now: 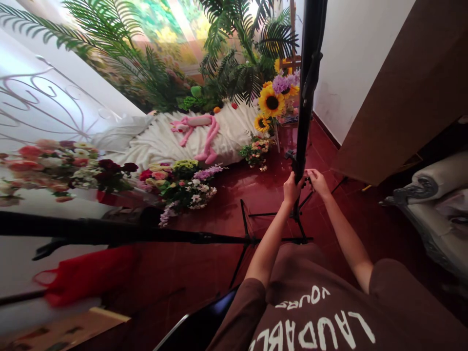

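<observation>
A tall black tripod stand point(302, 117) rises in front of me, its legs spread on the red floor. My left hand point(291, 191) is closed around its pole, low down by a joint. Just to the right, my right hand point(319, 182) has its fingertips pinched at a small black knob point(307, 180) on the stand's side. The fingers partly cover the knob. Another clamp lever point(288, 154) juts out from the pole above my left hand.
A second black stand point(146, 236) crosses the left side. Beyond lie a pink plush toy point(201, 122) on white cloth, flower bunches point(190, 187), sunflowers point(271, 101) and palm fronds point(248, 53). A red bag point(87, 273) is lower left; a pale sofa point(438, 209) stands right.
</observation>
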Demonstrator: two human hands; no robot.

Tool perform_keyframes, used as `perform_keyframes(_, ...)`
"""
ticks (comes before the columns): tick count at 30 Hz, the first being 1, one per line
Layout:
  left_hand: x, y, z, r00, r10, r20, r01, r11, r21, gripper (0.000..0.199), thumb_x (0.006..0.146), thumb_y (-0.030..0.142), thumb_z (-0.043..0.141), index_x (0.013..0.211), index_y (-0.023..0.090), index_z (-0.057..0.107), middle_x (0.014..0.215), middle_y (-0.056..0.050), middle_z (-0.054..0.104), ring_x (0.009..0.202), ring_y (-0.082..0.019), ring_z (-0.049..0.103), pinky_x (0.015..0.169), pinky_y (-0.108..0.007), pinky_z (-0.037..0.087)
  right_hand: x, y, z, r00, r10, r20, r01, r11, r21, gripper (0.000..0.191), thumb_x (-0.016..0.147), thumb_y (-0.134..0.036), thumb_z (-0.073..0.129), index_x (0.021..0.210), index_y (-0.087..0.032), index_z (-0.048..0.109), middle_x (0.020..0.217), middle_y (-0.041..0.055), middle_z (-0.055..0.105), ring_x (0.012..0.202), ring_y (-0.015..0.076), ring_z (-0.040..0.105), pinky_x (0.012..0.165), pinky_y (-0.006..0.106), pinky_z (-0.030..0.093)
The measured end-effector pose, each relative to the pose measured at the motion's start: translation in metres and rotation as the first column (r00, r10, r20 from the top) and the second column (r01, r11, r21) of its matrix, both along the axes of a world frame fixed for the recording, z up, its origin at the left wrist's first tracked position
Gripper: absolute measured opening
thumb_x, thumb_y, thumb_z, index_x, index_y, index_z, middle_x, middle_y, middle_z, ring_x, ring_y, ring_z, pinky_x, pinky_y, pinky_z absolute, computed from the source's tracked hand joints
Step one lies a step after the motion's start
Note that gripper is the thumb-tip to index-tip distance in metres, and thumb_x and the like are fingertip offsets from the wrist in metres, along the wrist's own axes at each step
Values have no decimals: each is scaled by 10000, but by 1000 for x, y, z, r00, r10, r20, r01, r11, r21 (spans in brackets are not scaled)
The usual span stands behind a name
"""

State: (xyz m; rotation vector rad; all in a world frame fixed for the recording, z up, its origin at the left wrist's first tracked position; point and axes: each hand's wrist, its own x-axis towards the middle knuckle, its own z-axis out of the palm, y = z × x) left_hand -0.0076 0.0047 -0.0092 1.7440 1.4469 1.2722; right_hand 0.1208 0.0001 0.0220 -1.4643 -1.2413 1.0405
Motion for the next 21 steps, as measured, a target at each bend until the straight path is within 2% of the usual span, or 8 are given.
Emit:
perform_keyframes(3,3,-3,5,1000,-1,30,1,1000,-28,337,879,450,550,1094,194,594,895,-77,695,774,-168,659,690,-241,447,2,3,2,996,16,-88,-24,996,-90,388,878,-469,483,1047,-151,627,354,-85,433,269,87,365,305,186,250)
perform_keyframes(6,2,-11,1,994,-31,104,37,998,-59,371,884,470,536,1141,205,570,935,-70,693,812,-164,662,726,-253,475,0,3,0,990,-24,-141,11,996,-89,382,861,-468,503,1014,-145,635,354,-87,423,270,78,350,298,182,229)
perform_keyframes(8,-6,-21,-14,982,-62,176,76,994,-77,402,886,469,531,1190,206,540,1042,-87,680,900,-167,663,784,-270,499,-4,2,-2,986,-57,-155,48,997,-64,393,853,-494,504,982,-147,640,352,-89,408,273,77,342,299,184,221)
perform_keyframes(10,-26,-38,-39,974,-68,216,98,987,-130,394,887,456,525,1180,193,541,1133,-114,652,964,-172,656,828,-294,514,-8,2,-5,983,-100,-152,95,995,-40,407,847,-524,501,944,-152,636,356,-90,400,282,81,347,303,191,220)
perform_keyframes(13,-81,-76,-88,989,38,145,10,948,-317,328,855,442,549,1024,165,597,1062,-128,671,907,-185,667,830,-336,531,-15,-3,-11,955,-252,-157,254,967,-10,423,825,-571,520,946,-170,576,406,-87,444,322,92,405,329,197,257)
perform_keyframes(16,-156,-125,-128,961,275,18,-233,845,-482,278,806,434,575,884,171,622,938,-99,704,892,-208,676,859,-378,528,-25,-19,-22,891,-400,-214,409,913,-1,456,823,-625,494,996,-205,460,452,-96,492,351,101,432,365,202,305)
perform_keyframes(18,-205,-157,-143,900,435,-7,-367,750,-551,279,807,438,545,857,175,622,844,-75,711,809,-209,686,786,-369,544,-33,-36,-34,877,-411,-247,424,906,-3,457,835,-653,448,986,-225,403,456,-104,496,350,100,419,375,201,307)
perform_keyframes(21,-270,-194,-143,742,670,-10,-555,606,-570,270,804,427,532,805,168,612,716,-51,690,671,-202,676,705,-359,543,-49,-61,-56,917,-322,-233,320,946,-51,449,811,-656,475,940,-237,376,450,-112,495,349,97,418,376,193,296)
